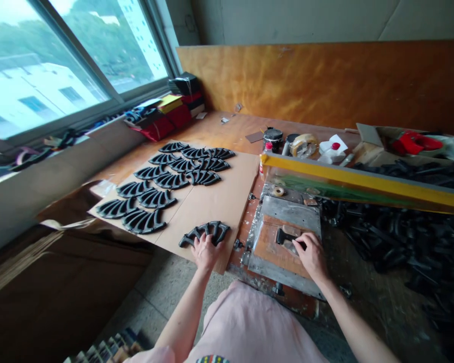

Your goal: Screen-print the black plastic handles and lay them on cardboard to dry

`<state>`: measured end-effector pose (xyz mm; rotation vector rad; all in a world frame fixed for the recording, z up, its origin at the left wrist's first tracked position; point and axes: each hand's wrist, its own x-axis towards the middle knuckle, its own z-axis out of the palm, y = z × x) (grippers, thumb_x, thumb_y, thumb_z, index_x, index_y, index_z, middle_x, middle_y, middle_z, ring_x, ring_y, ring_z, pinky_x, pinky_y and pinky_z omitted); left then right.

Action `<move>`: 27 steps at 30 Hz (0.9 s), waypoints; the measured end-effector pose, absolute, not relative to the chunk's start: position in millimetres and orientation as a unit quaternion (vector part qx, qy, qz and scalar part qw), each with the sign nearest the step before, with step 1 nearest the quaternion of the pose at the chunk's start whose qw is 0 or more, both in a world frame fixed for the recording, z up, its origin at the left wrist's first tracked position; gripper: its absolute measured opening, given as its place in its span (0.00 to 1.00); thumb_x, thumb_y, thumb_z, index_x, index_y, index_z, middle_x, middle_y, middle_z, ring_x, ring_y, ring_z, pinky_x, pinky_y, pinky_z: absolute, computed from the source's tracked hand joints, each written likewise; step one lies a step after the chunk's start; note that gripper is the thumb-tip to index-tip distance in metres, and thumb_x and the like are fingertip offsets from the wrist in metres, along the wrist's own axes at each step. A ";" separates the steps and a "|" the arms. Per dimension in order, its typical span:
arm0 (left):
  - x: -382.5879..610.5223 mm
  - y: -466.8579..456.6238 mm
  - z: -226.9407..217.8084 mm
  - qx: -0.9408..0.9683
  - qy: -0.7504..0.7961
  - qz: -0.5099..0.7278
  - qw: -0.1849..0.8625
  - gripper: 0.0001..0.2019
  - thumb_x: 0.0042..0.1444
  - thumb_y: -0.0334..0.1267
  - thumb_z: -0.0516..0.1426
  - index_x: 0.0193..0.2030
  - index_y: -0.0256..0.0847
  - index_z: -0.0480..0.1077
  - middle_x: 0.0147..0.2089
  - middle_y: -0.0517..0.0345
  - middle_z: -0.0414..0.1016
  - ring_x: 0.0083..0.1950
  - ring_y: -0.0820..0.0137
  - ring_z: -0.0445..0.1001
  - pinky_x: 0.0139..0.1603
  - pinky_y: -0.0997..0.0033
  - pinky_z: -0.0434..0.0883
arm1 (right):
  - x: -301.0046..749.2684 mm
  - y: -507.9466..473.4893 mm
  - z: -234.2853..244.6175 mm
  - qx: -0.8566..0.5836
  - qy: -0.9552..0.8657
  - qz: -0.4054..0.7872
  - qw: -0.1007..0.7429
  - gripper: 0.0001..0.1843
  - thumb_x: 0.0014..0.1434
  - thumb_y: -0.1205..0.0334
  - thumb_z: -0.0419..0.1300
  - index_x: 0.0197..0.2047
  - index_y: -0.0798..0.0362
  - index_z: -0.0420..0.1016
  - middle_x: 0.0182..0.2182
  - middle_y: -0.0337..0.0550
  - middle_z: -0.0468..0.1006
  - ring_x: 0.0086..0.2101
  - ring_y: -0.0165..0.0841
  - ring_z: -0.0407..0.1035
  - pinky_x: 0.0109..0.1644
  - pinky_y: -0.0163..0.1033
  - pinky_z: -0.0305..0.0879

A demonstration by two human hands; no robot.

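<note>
My left hand (205,249) rests on a black fan-shaped plastic piece (206,232) at the near edge of a cardboard sheet (215,196), fingers closed over its lower rim. My right hand (310,254) pinches a small black part (285,237) lying on a metal plate jig (287,242) with a brown centre. Several more black fan-shaped pieces (166,184) lie in rows on the far part of the cardboard.
A yellow-edged screen frame (363,179) stands tilted up behind the jig. A heap of black plastic parts (401,237) fills the bench at right. Tape rolls, a tin and bottles (302,143) stand behind. Red and black boxes (170,113) sit by the window.
</note>
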<state>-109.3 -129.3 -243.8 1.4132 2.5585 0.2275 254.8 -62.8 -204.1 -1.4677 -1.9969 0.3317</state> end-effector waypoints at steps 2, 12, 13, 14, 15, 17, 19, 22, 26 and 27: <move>-123.7 -123.0 -246.8 0.500 0.855 0.085 0.108 0.29 0.52 0.57 0.58 0.56 0.43 0.72 0.65 0.47 0.66 0.68 0.43 0.54 0.63 0.45 0.57 | 254.8 -63.0 -205.1 -0.547 -0.768 0.117 0.311 0.09 0.64 0.54 0.54 0.38 0.49 0.72 0.39 0.47 0.73 0.43 0.41 0.69 0.51 0.50 0.66; -247.5 12.0 -227.1 0.602 0.786 0.096 0.104 0.28 0.48 0.52 0.63 0.55 0.43 0.73 0.63 0.50 0.69 0.67 0.51 0.57 0.66 0.58 0.55 | 252.0 -63.2 -220.4 -0.562 -0.758 0.121 0.308 0.11 0.64 0.52 0.53 0.42 0.46 0.71 0.44 0.49 0.73 0.46 0.44 0.71 0.53 0.53 0.68; -258.0 24.7 -225.1 0.598 0.790 0.091 0.106 0.28 0.48 0.52 0.63 0.55 0.42 0.73 0.63 0.50 0.69 0.66 0.52 0.59 0.66 0.59 0.56 | 252.2 -63.4 -220.6 -0.568 -0.756 0.122 0.303 0.11 0.64 0.51 0.53 0.42 0.46 0.72 0.44 0.49 0.73 0.46 0.44 0.71 0.53 0.53 0.68; -267.6 35.2 -223.9 0.592 0.794 0.086 0.108 0.28 0.49 0.52 0.62 0.55 0.41 0.73 0.62 0.49 0.70 0.65 0.52 0.60 0.65 0.60 0.58 | 252.4 -63.8 -220.5 -0.573 -0.753 0.121 0.299 0.12 0.64 0.51 0.52 0.42 0.46 0.72 0.44 0.49 0.73 0.46 0.44 0.71 0.53 0.52 0.69; -276.3 43.2 -223.8 0.588 0.797 0.083 0.111 0.29 0.49 0.52 0.62 0.55 0.40 0.73 0.62 0.47 0.70 0.64 0.52 0.61 0.64 0.59 0.59 | 252.3 -64.4 -219.8 -0.579 -0.751 0.119 0.293 0.12 0.64 0.51 0.52 0.42 0.46 0.72 0.45 0.49 0.74 0.46 0.43 0.71 0.52 0.52 0.69; -290.8 52.7 -227.1 0.577 0.804 0.078 0.118 0.29 0.50 0.52 0.61 0.55 0.37 0.72 0.62 0.43 0.69 0.64 0.50 0.61 0.62 0.56 0.60 | 251.1 -65.6 -216.4 -0.589 -0.750 0.114 0.278 0.12 0.64 0.51 0.52 0.42 0.47 0.73 0.45 0.49 0.74 0.46 0.42 0.71 0.52 0.50 0.69; -300.0 55.5 -234.1 0.564 0.813 0.073 0.122 0.30 0.50 0.52 0.60 0.57 0.36 0.71 0.64 0.43 0.67 0.66 0.47 0.59 0.63 0.52 0.59 | 247.2 -66.2 -209.6 -0.599 -0.752 0.100 0.258 0.13 0.65 0.53 0.51 0.41 0.48 0.74 0.45 0.48 0.75 0.47 0.41 0.71 0.53 0.49 0.69; -297.4 55.0 -244.2 0.534 0.836 0.076 0.102 0.31 0.51 0.53 0.60 0.61 0.41 0.67 0.69 0.46 0.61 0.69 0.45 0.52 0.65 0.42 0.54 | 234.6 -63.0 -196.4 -0.591 -0.769 0.066 0.232 0.15 0.66 0.55 0.50 0.49 0.49 0.74 0.49 0.49 0.75 0.51 0.41 0.70 0.58 0.49 0.66; -248.1 59.0 -229.3 0.530 0.830 0.155 0.075 0.30 0.54 0.51 0.58 0.62 0.38 0.65 0.69 0.40 0.58 0.69 0.47 0.53 0.66 0.42 0.52 | 212.9 -53.7 -189.1 -0.515 -0.842 0.044 0.154 0.29 0.66 0.53 0.52 0.68 0.52 0.57 0.66 0.50 0.61 0.65 0.42 0.52 0.67 0.53 0.54; -227.6 61.1 -217.4 0.543 0.813 0.192 0.085 0.28 0.55 0.50 0.58 0.60 0.37 0.67 0.68 0.40 0.60 0.69 0.49 0.56 0.66 0.46 0.54 | 209.0 -52.7 -190.2 -0.494 -0.859 0.046 0.127 0.33 0.65 0.51 0.54 0.70 0.53 0.53 0.67 0.50 0.57 0.67 0.42 0.48 0.68 0.55 0.50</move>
